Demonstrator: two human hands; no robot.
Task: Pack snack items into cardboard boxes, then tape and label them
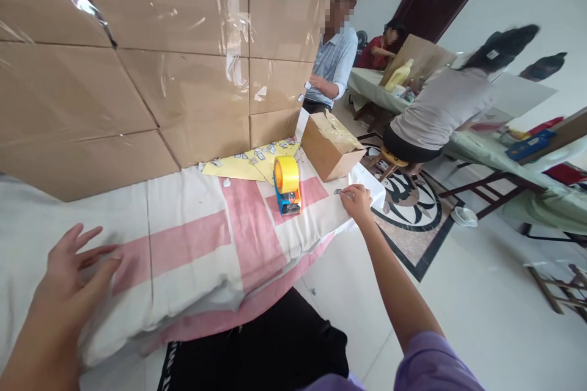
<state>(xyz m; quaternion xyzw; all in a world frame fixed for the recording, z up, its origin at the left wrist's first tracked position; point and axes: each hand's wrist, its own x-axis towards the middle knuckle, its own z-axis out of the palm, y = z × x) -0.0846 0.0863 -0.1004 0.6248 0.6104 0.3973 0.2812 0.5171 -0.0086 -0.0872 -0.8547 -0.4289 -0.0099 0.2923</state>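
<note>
My left hand (76, 281) hovers over the left part of the cloth-covered table (188, 217), fingers apart and nothing in them. At the table's right end, my right hand (358, 200) has its fingertips pinched together at a small grey-white scrap (338, 191). Left of that hand stands a blue and orange tape dispenser (288, 203) with a yellow roll of tape (287, 174) on it. Behind the dispenser lies a yellow sheet (254, 162) with several small printed pieces scattered over it. Another small white piece (226, 182) lies on the cloth.
A tall wall of taped cardboard boxes (192, 85) stands along the table's back. A smaller carton (332, 149) sits at the right rear corner. Beyond it stands a person in a light blue shirt (337, 58). Other people sit at tables on the right; a white bowl (464, 217) rests on the floor.
</note>
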